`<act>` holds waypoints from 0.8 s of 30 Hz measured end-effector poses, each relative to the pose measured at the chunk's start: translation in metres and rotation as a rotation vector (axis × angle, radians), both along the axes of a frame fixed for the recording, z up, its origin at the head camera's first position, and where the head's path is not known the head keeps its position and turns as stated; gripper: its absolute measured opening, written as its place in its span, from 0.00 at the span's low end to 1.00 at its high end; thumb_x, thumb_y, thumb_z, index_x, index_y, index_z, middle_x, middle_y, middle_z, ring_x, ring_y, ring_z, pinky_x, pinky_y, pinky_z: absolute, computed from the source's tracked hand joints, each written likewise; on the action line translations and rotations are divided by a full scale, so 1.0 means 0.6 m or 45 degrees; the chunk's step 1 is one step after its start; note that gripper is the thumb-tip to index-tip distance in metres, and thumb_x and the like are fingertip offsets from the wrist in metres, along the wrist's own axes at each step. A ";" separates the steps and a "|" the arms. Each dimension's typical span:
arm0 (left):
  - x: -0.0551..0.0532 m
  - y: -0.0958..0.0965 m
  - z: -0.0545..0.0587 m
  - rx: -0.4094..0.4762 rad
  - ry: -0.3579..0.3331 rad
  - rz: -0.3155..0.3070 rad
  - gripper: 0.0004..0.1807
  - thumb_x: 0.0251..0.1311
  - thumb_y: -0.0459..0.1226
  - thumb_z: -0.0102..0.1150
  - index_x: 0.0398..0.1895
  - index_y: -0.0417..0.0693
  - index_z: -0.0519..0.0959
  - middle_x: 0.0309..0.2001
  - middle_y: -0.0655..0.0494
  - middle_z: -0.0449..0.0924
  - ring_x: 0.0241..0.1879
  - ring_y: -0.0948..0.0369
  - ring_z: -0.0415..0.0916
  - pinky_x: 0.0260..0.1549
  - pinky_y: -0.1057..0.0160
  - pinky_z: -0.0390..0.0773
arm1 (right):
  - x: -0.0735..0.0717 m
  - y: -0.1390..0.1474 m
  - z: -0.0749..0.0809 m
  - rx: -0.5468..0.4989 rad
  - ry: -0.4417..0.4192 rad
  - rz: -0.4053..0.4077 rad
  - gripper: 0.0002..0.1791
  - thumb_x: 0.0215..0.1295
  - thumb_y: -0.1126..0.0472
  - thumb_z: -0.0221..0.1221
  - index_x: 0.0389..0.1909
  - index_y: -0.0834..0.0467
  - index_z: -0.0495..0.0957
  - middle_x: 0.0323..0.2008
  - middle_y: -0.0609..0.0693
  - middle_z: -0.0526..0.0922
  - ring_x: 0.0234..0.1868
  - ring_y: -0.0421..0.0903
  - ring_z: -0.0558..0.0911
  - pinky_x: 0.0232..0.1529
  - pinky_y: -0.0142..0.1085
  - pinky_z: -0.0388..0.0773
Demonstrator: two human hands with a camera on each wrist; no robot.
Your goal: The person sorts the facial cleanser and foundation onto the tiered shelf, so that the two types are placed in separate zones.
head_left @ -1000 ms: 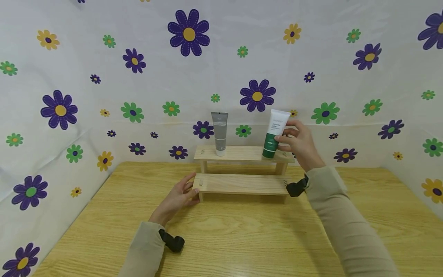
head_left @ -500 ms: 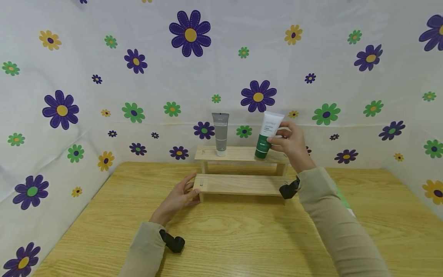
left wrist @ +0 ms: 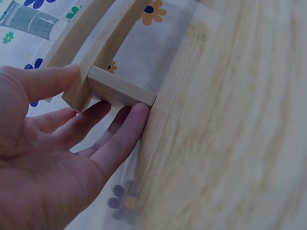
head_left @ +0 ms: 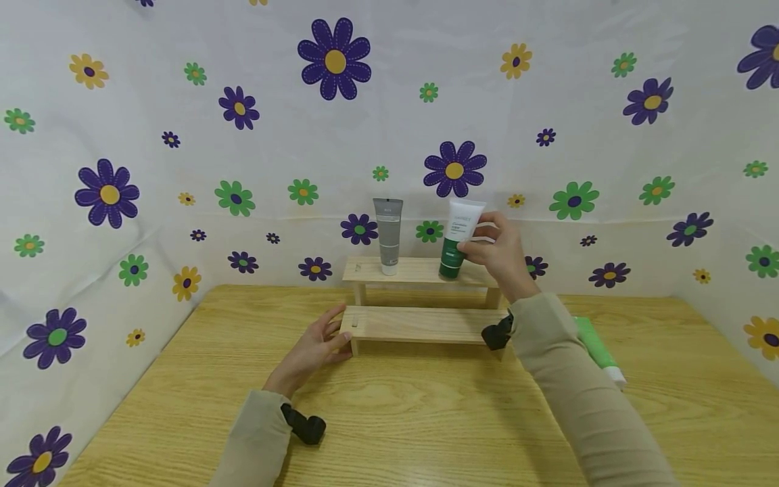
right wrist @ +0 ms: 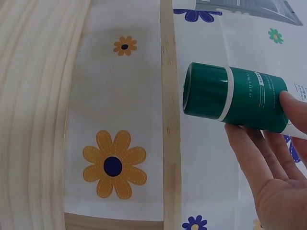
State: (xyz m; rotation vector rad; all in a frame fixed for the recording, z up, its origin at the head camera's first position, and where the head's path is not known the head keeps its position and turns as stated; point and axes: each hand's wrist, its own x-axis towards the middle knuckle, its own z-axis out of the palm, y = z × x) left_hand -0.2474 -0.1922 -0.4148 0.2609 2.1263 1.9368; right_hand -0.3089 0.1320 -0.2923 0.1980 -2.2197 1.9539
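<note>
Sleeve (head_left: 578, 385) partly hides green tube (head_left: 599, 348), four o'clock; your right hand (head_left: 500, 251) pinches white-green tube (head_left: 458, 231), left hand (head_left: 312, 343) grips shelf (head_left: 420, 322); wooden table (head_left: 389, 419), flowered backdrop (head_left: 274, 128).

In the head view, a white cloth (head_left: 255, 40) printed with flowers stands behind and along both sides, lightly creased near 9 o'clock, with a large purple flower (head_left: 334, 59) at 11 o'clock, an orange flower (head_left: 516, 61) at 1 and a green flower (head_left: 574, 201) between 2 and 3. A yellow flower (head_left: 764, 338) sits between 3 and 4 o'clock, and a yellow-centred purple bloom (head_left: 40, 463) at 8. Toward 6 o'clock spreads a yellowish wood-grained tabletop (head_left: 426, 426), its far edge meeting the cloth.
</note>
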 end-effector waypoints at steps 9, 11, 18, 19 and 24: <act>-0.002 -0.001 -0.002 -0.008 -0.001 0.012 0.36 0.76 0.26 0.46 0.82 0.40 0.44 0.76 0.29 0.49 0.69 0.33 0.61 0.58 0.44 0.76 | -0.004 -0.017 -0.004 0.042 0.031 0.006 0.29 0.63 0.77 0.64 0.63 0.68 0.65 0.54 0.66 0.76 0.52 0.56 0.80 0.56 0.44 0.81; -0.002 -0.001 -0.002 -0.006 -0.002 0.014 0.36 0.76 0.26 0.46 0.82 0.40 0.44 0.76 0.29 0.49 0.69 0.33 0.61 0.58 0.44 0.76 | -0.005 -0.020 -0.005 0.065 0.044 0.002 0.28 0.64 0.77 0.63 0.63 0.68 0.65 0.55 0.67 0.76 0.53 0.58 0.80 0.57 0.45 0.81; -0.002 -0.001 -0.003 -0.001 0.001 0.009 0.36 0.76 0.26 0.46 0.82 0.40 0.44 0.76 0.29 0.51 0.69 0.33 0.62 0.58 0.44 0.77 | -0.009 -0.033 -0.006 0.060 0.031 -0.008 0.28 0.63 0.78 0.63 0.63 0.66 0.67 0.56 0.67 0.77 0.56 0.61 0.80 0.57 0.48 0.81; -0.002 -0.002 -0.003 0.000 0.000 0.010 0.36 0.76 0.27 0.46 0.82 0.40 0.44 0.76 0.29 0.51 0.69 0.33 0.62 0.58 0.44 0.77 | -0.009 -0.034 -0.007 0.055 0.026 -0.008 0.28 0.63 0.78 0.63 0.62 0.66 0.67 0.56 0.67 0.77 0.56 0.61 0.80 0.57 0.49 0.80; -0.003 -0.001 -0.002 -0.006 -0.003 0.007 0.36 0.77 0.27 0.46 0.82 0.40 0.44 0.76 0.29 0.51 0.69 0.34 0.62 0.58 0.44 0.77 | -0.010 -0.039 -0.007 0.094 0.040 -0.018 0.27 0.63 0.77 0.63 0.62 0.66 0.68 0.56 0.67 0.78 0.56 0.62 0.80 0.60 0.51 0.78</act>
